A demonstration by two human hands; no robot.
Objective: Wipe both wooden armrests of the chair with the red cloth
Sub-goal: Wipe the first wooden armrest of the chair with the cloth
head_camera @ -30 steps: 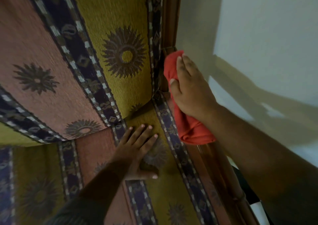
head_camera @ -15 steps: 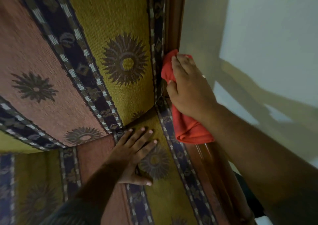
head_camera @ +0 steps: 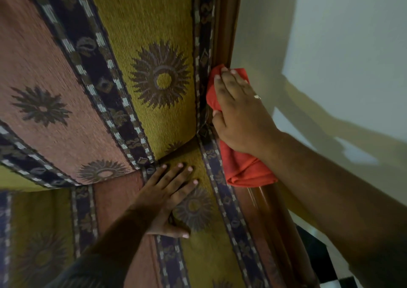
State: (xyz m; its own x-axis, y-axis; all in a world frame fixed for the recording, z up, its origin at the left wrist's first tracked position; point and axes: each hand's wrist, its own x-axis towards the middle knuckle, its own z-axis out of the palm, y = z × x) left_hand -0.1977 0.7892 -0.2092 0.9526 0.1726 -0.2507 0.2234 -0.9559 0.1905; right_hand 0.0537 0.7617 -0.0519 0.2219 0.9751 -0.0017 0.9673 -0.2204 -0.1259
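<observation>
Right hand (head_camera: 239,113) is pressing the red cloth (head_camera: 242,166) flat onto the wooden armrest (head_camera: 271,217) at right of centre, fingers extended over the cloth, thumb tucked at its inner edge; a palm-down press, not a clenched grip. Left hand (head_camera: 169,196) is lying open, spread flat on the patterned seat cushion (head_camera: 204,254) at lower centre, gripping nothing.

Risks as I'm reading it:
- Cloth is bunching below the wrist, so the loose end may be dragging without contact, leaving strips unwiped.
- Fingertips are reaching the backrest post (head_camera: 226,23); cloth could snag in the cushion seam there.
- Other armrest is out of frame, so I can't tell its state.
</observation>
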